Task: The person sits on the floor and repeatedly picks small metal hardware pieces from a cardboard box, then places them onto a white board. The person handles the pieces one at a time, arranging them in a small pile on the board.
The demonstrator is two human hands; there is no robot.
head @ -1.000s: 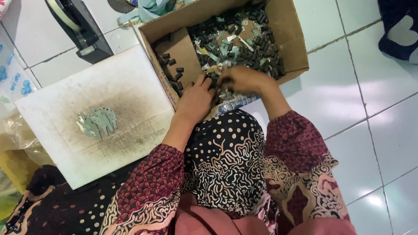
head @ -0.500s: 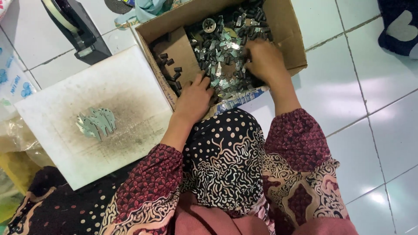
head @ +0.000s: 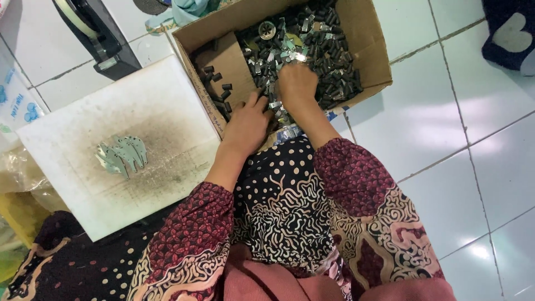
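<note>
White tiled floor (head: 440,139), glossy, grey grout lines. Cardboard box (head: 370,50) sits on it, filled with a heap of small dark and silvery metal parts (head: 329,50). Right hand (head: 297,85) inside the box, fingers curled down into the heap; whether it grasps anything, cannot tell. Left hand (head: 246,125) rests on the box's near edge, fingers spread, loose. Left of the box: smudged white board (head: 83,167) bearing a few flat metal pieces (head: 121,154). Behind that, a tape dispenser (head: 97,33).
</note>
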